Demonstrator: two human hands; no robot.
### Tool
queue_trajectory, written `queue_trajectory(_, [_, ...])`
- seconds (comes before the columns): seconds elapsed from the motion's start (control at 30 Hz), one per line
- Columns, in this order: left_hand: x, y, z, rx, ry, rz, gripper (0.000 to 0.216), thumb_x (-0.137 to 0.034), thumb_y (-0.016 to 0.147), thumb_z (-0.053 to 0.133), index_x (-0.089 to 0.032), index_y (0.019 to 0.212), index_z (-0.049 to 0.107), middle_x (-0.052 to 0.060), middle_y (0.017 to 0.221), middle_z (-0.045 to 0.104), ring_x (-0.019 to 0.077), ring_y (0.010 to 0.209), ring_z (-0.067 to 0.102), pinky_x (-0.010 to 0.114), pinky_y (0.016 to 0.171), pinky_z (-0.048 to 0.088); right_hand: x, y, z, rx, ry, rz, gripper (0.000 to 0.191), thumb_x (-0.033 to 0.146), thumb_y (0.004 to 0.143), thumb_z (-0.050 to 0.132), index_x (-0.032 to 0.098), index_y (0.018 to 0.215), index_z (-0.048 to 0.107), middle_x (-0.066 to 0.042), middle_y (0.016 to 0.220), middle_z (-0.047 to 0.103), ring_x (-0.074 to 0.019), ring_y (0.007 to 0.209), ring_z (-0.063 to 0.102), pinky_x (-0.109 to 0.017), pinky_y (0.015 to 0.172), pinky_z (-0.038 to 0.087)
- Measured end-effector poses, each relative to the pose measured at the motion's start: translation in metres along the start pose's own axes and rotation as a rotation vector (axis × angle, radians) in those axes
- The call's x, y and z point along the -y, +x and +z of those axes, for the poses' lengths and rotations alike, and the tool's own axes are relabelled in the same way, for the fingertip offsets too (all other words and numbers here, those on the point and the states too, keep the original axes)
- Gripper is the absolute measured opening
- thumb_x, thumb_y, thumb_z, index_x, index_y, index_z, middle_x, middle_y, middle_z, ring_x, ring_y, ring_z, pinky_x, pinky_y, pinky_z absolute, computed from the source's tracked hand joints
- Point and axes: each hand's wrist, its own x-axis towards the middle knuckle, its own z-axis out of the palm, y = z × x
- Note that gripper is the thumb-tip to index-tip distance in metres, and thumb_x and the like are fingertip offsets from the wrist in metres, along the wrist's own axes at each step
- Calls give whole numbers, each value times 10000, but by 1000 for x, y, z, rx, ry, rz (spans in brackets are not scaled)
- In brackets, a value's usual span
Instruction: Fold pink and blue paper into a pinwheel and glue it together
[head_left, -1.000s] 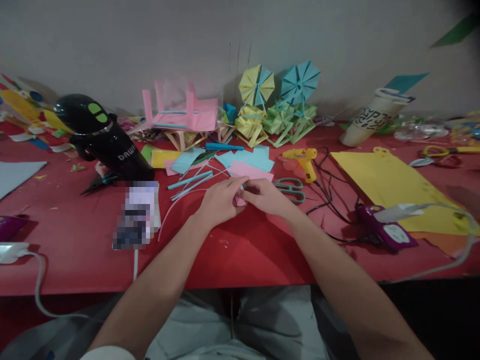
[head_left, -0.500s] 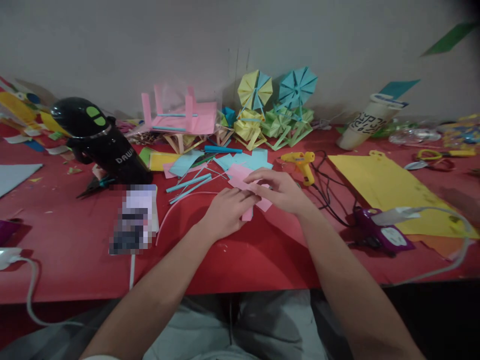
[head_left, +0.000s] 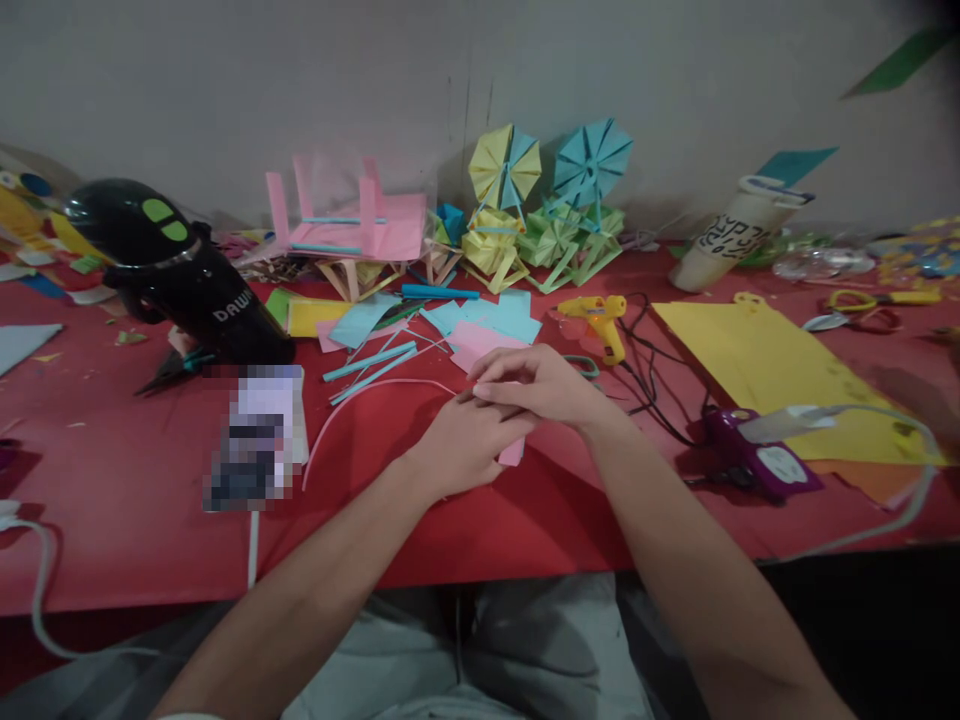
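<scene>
Your left hand [head_left: 466,440] has shifted toward you, pinching pink paper [head_left: 512,453], but whether your right hand [head_left: 544,385] grips, I cannot tell.

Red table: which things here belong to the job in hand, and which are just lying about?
Likely the job: pink piece at the left hand; pink strip; blue strips; glue gun.

Probably just lying about: flask; cup; yellow sheet.

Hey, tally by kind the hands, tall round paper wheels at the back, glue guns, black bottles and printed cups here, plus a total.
Hands: 2 (left hand, right hand)
Paper wheels: 2 (yellow-and-blue wheel, blue wheel)
Glue gun: 1
Black bottle: 1
Printed cup: 1
Total: 7
</scene>
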Motion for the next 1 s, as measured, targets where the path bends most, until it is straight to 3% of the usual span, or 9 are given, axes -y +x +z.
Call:
queue_trajectory(0.2, [-2, -1, -4, -5, -21, -22, 467, -211, 829, 603, -225, 1296, 591, 64, 1296, 668, 275, 1216, 578, 435, 1010, 470, 1, -2, 1, -26, 204, 126, 273, 449, 802, 714, 180, 767, 681, -57, 985, 683, -151, 835, 614, -311, 788, 498])
queue_trajectory(0.37, [-3, 0, -6, -20, -100, -80, 470, -262, 775, 665, -237, 1242, 622, 52, 1280, 686, 316, 1314, 503, 526, 1128, 338, -1, -1, -3, -185, 411, 131, 316, 498, 771, 743, 196, 762, 649, -48, 940, 665, -172, 919, 618, -334, 858, 494])
queue_trajectory(0.43, [-3, 0, -6, -36, -170, -98, 476, -266, 739, 692, -242, 1210, 632, 51, 1259, 697, 327, 1346, 478, 548, 1150, 298, -5, 2, -6, -298, 439, 115, 331, 521, 760, 738, 207, 777, 634, -38, 903, 656, -169, 895, 624, -327, 813, 501])
queue_trajectory(0.53, [0, -2, -10, -92, -355, -123, 481, -254, 691, 727, -243, 1165, 645, 55, 1249, 698, 320, 1323, 508, 515, 1125, 345, -16, 6, -11, -519, 267, 138, 377, 562, 797, 660, 204, 706, 583, -13, 733, 612, -139, 700, 586, -280, 642, 464])
queue_trajectory(0.63, [3, -5, -20, -143, -632, -129, 428, -248, 716, 724, -224, 1136, 648, 60, 1209, 705, 256, 1169, 623, 409, 1035, 452, -28, 8, -14, -631, -169, 135, 462, 564, 850, 575, 201, 574, 506, 14, 537, 490, -116, 531, 454, -278, 555, 387])
queue_trajectory(0.73, [9, -8, -32, -212, -826, -183, 386, -219, 751, 703, -194, 1130, 636, 75, 1158, 708, 220, 1082, 660, 362, 982, 487, -35, 7, -15, -624, -287, 62, 365, 539, 796, 647, 190, 705, 592, -7, 652, 595, -129, 581, 512, -274, 564, 399])
queue_trajectory(0.87, [20, -9, -38, -397, -850, -296, 370, -217, 722, 747, -180, 1076, 645, 70, 1124, 711, 228, 1093, 650, 380, 1008, 471, -37, 6, -14, -577, -375, 82, 425, 511, 826, 622, 194, 560, 524, 6, 538, 523, -125, 546, 466, -277, 554, 364])
queue_trajectory(1.0, [30, -9, -33, -491, -818, -406, 340, -224, 719, 745, -188, 1039, 635, 55, 1075, 718, 225, 1053, 659, 393, 998, 474, -40, 6, -11, -525, -319, -5, 220, 409, 796, 665, 199, 790, 600, -10, 728, 624, -130, 611, 522, -264, 578, 395])
